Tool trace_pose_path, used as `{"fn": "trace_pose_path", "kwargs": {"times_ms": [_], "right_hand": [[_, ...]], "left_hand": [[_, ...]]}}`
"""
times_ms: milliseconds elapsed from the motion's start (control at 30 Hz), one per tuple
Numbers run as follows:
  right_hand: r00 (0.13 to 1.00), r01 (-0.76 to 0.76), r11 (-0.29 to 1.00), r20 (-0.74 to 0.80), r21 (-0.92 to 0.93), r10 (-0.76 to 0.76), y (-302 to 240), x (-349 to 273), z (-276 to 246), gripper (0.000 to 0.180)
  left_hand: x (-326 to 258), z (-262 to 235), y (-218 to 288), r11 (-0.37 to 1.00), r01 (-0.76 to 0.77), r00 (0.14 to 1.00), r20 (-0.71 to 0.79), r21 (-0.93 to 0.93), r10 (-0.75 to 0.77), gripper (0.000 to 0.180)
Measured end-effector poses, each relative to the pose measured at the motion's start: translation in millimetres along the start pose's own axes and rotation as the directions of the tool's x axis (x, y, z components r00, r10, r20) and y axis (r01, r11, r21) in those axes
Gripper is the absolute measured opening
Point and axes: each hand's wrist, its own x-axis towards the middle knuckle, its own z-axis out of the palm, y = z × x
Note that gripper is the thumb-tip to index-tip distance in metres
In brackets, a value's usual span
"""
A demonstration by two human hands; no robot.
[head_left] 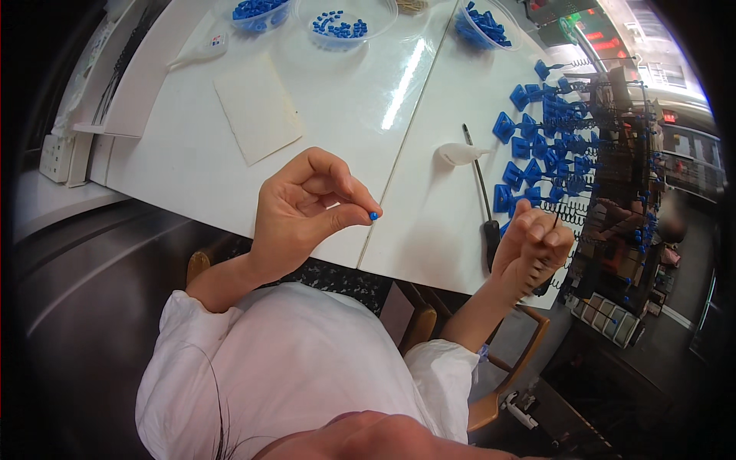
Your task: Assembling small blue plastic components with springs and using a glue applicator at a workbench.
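Between the thumb and forefinger of my left hand [310, 195] is a tiny blue bead-like piece [373, 216], held over the seam of the white table. My right hand [529, 244], at the table's right edge, has its fingers pinched on a thin black wire with a coiled spring section [535, 277] that hangs below the fingers. Beside that hand lies a long black screwdriver [491, 238]. A small white squeeze bottle [458, 154] with a narrow tip rests across its shaft. Several blue square-based pieces [529, 149] with black coiled wires stand just beyond my right hand.
Along the far edge sit clear bowls of blue parts, one [337, 42] with small loose pieces. A beige cloth or paper sheet [261, 107] and a white bottle [201, 50] lie at the left. A white tray [115, 92] borders the table's left side.
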Motion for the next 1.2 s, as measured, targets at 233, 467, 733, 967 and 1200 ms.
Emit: {"fn": "trace_pose_path", "kwargs": {"times_ms": [233,467,733,967,1200], "right_hand": [[0.992,0.127,0.943,0.044,-0.306,-0.120,-28.8,23.6,62.7,0.038],[0.993,0.079,0.922,0.116,-0.378,-0.038,-52.6,33.7,96.0,0.041],[0.991,0.018,0.892,0.124,-0.452,0.043,-56.9,31.8,106.7,0.034],[0.985,0.004,0.895,0.154,-0.447,0.073,-54.2,31.3,106.5,0.030],[0.969,0.120,0.842,0.246,-0.526,0.015,-46.5,33.1,108.2,0.043]], "left_hand": [[1.1,8.0,-1.1,0.992,-0.093,0.996,0.021,0.081,0.091,0.027],[3.1,20.5,-1.5,0.981,-0.137,0.990,0.063,0.140,0.129,0.027],[3.2,25.4,-4.1,0.981,-0.146,0.988,0.060,0.125,0.140,0.027],[2.6,26.5,-4.8,0.979,-0.158,0.987,0.054,0.132,0.152,0.026],[1.7,25.2,-5.8,0.977,-0.160,0.987,0.040,0.138,0.156,0.026]]}}
